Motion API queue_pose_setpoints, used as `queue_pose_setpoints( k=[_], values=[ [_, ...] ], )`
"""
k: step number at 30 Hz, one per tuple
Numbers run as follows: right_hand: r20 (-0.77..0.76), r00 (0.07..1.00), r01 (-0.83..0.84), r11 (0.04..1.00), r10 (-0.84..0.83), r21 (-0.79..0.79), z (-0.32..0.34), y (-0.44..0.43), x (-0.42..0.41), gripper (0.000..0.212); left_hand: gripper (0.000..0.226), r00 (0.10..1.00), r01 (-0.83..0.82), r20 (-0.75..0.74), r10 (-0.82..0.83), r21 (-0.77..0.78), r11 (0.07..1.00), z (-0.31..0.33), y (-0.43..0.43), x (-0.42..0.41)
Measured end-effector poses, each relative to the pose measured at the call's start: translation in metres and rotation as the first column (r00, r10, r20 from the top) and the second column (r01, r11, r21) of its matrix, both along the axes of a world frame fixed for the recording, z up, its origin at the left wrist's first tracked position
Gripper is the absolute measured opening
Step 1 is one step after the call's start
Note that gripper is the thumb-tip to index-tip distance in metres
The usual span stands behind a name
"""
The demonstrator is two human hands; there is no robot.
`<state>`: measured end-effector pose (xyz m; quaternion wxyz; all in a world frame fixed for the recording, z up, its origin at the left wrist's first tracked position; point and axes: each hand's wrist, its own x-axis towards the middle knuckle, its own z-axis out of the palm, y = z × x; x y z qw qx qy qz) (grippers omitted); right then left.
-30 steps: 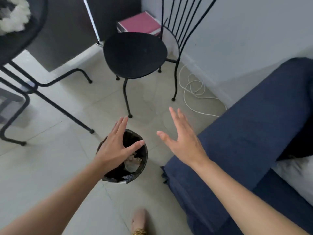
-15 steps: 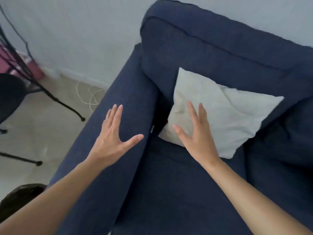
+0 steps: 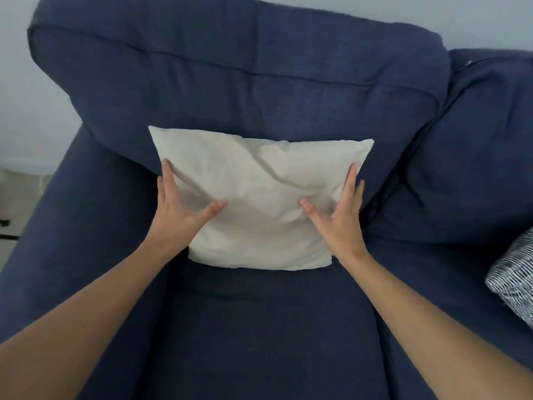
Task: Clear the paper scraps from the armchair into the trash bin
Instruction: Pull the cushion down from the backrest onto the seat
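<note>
A dark blue armchair (image 3: 259,327) fills the view. A cream pillow (image 3: 259,197) leans against its backrest, resting on the seat. My left hand (image 3: 180,209) grips the pillow's left edge, fingers behind the edge and thumb pressed on the front. My right hand (image 3: 340,217) grips the right edge the same way. No paper scraps show on the seat. The trash bin is out of view.
A black-and-white patterned cushion (image 3: 513,281) lies at the right edge. A second blue seat back (image 3: 476,145) adjoins on the right. A strip of pale floor (image 3: 17,203) shows beyond the left armrest, with the white wall behind the chair.
The view swung from the bin on the floor to the armchair. Both hands, open a moment ago, moved onto the pillow and took hold of its two sides.
</note>
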<state>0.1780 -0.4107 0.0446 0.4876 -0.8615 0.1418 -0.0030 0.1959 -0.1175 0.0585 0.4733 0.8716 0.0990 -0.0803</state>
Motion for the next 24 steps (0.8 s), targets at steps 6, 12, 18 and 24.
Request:
queue_pose_setpoints(
  k=[6, 12, 18, 24],
  values=[
    [-0.015, 0.998, -0.065, 0.993, 0.067, 0.102, -0.01, -0.005, 0.023, 0.119, 0.133, 0.996, -0.092, -0.02, 0.092, -0.053, 0.994, -0.009, -0.023, 0.013],
    [-0.048, 0.996, -0.081, 0.996, 0.08, -0.024, 0.021, -0.007, -0.01, 0.107, 0.123, 0.993, -0.115, -0.001, 0.115, 0.057, 0.992, 0.01, -0.029, -0.02],
    [-0.378, 0.924, -0.089, 0.993, 0.055, -0.072, 0.016, -0.007, -0.095, 0.104, 0.12, 0.944, 0.01, -0.324, 0.061, 0.213, 0.977, 0.004, -0.021, -0.092],
    [-0.592, 0.806, -0.092, 0.988, 0.002, -0.121, -0.026, 0.002, -0.19, 0.107, 0.125, 0.848, 0.104, -0.526, 0.065, 0.286, 0.953, -0.041, -0.014, -0.179]
  ],
)
